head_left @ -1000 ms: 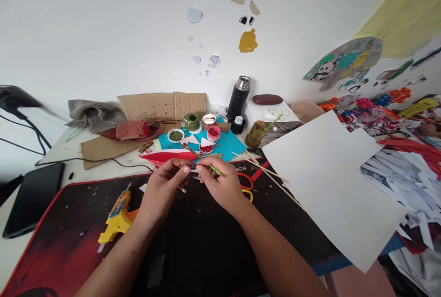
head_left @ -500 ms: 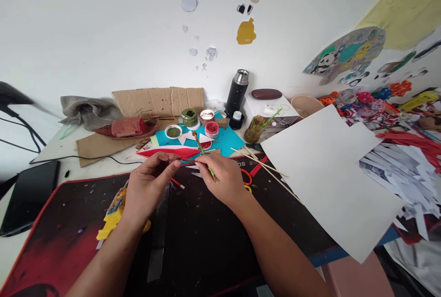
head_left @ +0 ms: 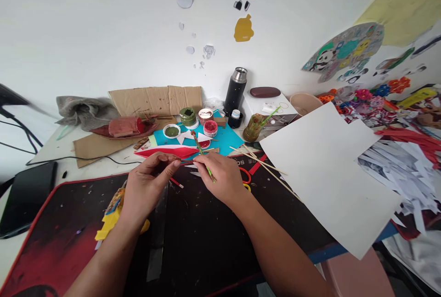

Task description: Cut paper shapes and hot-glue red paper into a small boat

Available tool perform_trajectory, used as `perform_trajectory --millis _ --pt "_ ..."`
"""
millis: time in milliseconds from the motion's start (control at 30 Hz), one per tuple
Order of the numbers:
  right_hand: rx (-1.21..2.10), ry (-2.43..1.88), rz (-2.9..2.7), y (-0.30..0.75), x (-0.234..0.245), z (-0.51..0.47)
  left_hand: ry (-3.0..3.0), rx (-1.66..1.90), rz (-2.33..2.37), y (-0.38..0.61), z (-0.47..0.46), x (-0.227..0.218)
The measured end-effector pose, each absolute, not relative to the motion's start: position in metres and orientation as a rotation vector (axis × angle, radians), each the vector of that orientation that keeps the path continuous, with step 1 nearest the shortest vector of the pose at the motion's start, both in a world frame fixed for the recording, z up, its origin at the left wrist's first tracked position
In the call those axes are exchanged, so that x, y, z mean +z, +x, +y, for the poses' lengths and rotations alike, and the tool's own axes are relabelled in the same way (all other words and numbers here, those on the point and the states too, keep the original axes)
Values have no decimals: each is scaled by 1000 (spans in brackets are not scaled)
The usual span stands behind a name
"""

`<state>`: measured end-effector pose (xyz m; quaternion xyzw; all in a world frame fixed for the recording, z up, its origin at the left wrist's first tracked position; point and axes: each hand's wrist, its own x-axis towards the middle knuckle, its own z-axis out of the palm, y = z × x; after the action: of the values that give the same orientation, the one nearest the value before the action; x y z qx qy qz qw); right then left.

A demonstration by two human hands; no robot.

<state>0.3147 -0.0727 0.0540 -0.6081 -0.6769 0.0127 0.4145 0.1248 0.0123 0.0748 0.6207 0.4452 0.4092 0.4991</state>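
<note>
My left hand [head_left: 149, 179] is closed, its thumb and fingertips pinching a small, thin reddish-brown stick [head_left: 187, 161] that is mostly hidden by the fingers. Close by on the right, my right hand [head_left: 220, 177] is wrapped round a green-handled paintbrush [head_left: 201, 151], bristles pointing up and away. The tips of its thumb and forefinger meet the stick's other end. Just beyond both hands lies a red and white folded paper boat shape [head_left: 161, 151]. Behind it stand an open jar of green paint [head_left: 188, 117] and an open jar of red paint [head_left: 210, 128].
A cloudy brush-water jar [head_left: 252, 128] and a black thermos [head_left: 236, 90] stand at the back. Thin wooden sticks [head_left: 268, 168] and white card [head_left: 327, 182] lie right. Left are a red model boat [head_left: 124, 127], a yellow-handled tool [head_left: 109, 223] and a black tablet [head_left: 27, 200].
The view has shifted slightly, so everything sits a little further left and up. Both hands keep nearly the same pose and the same grip on the stick and paintbrush.
</note>
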Motion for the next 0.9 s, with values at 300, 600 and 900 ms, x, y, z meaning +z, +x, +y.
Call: perform_trajectory --millis 300,600,900 --pt "139 -1478 -1591 312 56 -72 1509 996 1068 127 12 74" --pt "393 -1238 -1038 317 67 -82 1419 1075 1145 126 17 69" --pt "468 -1026 -1003 308 73 -90 1448 1144 1243 125 27 55"
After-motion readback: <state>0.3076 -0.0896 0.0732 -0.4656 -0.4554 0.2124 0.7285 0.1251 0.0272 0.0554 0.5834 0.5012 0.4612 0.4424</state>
